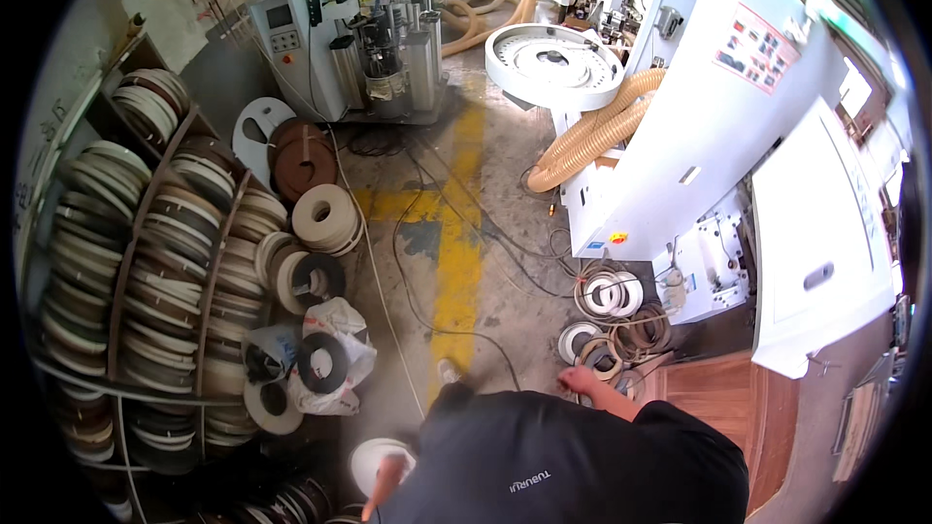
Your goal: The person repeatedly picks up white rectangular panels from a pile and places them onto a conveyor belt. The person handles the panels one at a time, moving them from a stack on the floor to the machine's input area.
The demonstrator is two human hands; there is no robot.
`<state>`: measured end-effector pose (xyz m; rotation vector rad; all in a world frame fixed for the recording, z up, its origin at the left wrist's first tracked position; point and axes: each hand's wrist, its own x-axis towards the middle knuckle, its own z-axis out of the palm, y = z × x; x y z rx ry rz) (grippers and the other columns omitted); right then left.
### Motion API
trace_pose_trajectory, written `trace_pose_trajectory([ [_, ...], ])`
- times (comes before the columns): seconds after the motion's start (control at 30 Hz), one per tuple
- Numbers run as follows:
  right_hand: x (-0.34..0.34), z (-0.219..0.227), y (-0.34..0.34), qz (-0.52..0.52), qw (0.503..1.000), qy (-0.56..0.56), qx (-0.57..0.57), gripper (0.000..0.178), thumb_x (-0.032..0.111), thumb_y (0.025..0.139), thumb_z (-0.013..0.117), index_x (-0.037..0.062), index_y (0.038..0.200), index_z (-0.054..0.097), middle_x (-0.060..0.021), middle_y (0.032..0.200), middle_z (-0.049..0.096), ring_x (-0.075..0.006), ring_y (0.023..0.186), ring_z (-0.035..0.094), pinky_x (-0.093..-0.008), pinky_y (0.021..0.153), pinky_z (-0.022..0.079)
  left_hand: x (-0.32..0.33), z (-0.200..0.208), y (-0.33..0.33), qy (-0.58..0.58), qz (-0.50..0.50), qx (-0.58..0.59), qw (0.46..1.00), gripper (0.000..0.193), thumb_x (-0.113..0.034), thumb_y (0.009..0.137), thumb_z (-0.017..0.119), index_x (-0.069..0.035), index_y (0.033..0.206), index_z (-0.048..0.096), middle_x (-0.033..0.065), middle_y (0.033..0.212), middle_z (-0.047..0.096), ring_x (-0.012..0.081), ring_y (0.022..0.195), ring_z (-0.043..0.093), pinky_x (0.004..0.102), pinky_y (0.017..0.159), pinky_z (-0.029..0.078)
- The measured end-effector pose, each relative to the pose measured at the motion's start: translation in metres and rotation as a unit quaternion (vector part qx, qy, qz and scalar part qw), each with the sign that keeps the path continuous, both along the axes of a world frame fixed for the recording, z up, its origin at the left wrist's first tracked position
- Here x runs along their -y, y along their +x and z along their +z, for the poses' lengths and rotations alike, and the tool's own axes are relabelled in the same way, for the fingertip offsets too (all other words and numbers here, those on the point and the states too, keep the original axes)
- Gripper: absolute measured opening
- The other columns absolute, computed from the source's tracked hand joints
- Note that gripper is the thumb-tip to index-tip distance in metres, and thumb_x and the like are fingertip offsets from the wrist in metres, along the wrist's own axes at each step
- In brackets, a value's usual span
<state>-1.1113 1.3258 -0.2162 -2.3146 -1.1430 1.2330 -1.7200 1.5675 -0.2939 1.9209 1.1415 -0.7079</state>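
My left hand (390, 473) is blurred and lies at the edge of a white disc-shaped roll (367, 461), low beside my dark shirt. Its fingers are not clear, and whether it grips the roll I cannot tell. My right hand (580, 381) reaches out to the right, down by several coils on the floor. Its fingers look curled, and what is in them, if anything, is hidden. Just beyond it are a tan coil (604, 370) and a white roll with a dark centre (573, 330). More white rolls (629, 306) lie farther off.
A rack (116, 330) packed with banding rolls fills the left. Stacked rolls (328, 218) and a plastic bag (354, 320) stand before it. Cables (417, 306) cross the yellow floor line (461, 272). A white machine cabinet (670, 155) and wooden panel (709, 393) are right.
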Motion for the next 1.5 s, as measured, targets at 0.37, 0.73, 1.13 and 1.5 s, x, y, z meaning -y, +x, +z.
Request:
trace_pose_trajectory([
  [0.37,-0.109,-0.049,0.057,0.037,0.995,-0.012,0.090,0.034,0.036,0.087,0.061,0.0188,0.114,0.073,-0.0116,0.107,0.076,-0.0355,0.098,0.072,-0.0451,0.082,0.057,-0.511,0.090,0.367,0.048,0.181,0.287,0.939,0.035,-0.040,0.098,0.055,-0.008,0.098,0.069,0.0119,0.083,0.070,0.0300,0.075,0.067,0.0446,0.072,0.052],
  [0.73,-0.357,-0.050,0.326,-0.234,0.963,-0.102,-0.085,0.034,0.036,0.087,0.060,0.0185,0.113,0.073,-0.0119,0.106,0.076,-0.0355,0.098,0.072,-0.0453,0.082,0.057,-0.606,0.044,0.497,0.065,-0.012,0.194,0.979,0.013,-0.021,0.091,0.060,-0.015,0.097,0.068,0.0100,0.095,0.068,0.0302,0.086,0.067,0.0468,0.071,0.056],
  [1.13,-0.522,0.022,0.416,-0.506,0.856,-0.008,-0.107,0.034,0.037,0.087,0.060,0.0181,0.112,0.073,-0.0122,0.106,0.076,-0.0356,0.097,0.072,-0.0456,0.082,0.057,-0.847,0.024,0.726,-0.064,-0.095,0.125,0.986,0.011,-0.021,0.093,0.058,-0.013,0.095,0.065,0.0103,0.088,0.068,0.0269,0.077,0.065,0.0435,0.063,0.052],
  [1.5,-0.588,0.114,0.242,-0.620,0.758,-0.186,-0.078,0.034,0.037,0.087,0.060,0.0178,0.112,0.073,-0.0124,0.105,0.076,-0.0357,0.097,0.072,-0.0458,0.082,0.057,-1.167,-0.010,1.048,-0.127,-0.027,0.272,0.954,0.022,-0.027,0.090,0.057,-0.016,0.073,0.066,0.0091,0.087,0.070,0.0280,0.082,0.065,0.0454,0.069,0.052],
])
